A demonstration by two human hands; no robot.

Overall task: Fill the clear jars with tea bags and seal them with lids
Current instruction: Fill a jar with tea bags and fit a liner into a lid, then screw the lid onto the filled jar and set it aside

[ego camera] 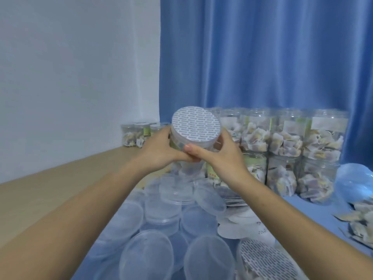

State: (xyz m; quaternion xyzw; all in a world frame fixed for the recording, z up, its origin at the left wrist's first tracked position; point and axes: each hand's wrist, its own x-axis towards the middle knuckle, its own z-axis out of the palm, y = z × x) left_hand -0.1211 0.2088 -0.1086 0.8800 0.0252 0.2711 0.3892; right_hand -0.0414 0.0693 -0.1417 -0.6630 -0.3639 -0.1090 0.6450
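While you hold the jar (188, 142) up in the air between both hands, tilted toward you, the likeliest trouble is that the clear lid (195, 126) with its printed liner goes on crooked: a tilted jar and a turn begun before the rim sits flat could cross the thread and leave a poor seal. A slip is also possible, since smooth plastic gives little grip, and a drop would land among the loose lids (161, 211) and liner discs (262, 261) on the blue-covered bench (314, 205) below. Your left hand (161, 147) wraps the jar's side, fingers curled round the far wall, thumb near the lid's edge. Your right hand (224, 153) grips the lid's rim, thumb pressed on the near edge and fingers curled behind. Filled jars (286, 146) stand stacked just beyond, against the curtain (262, 53).
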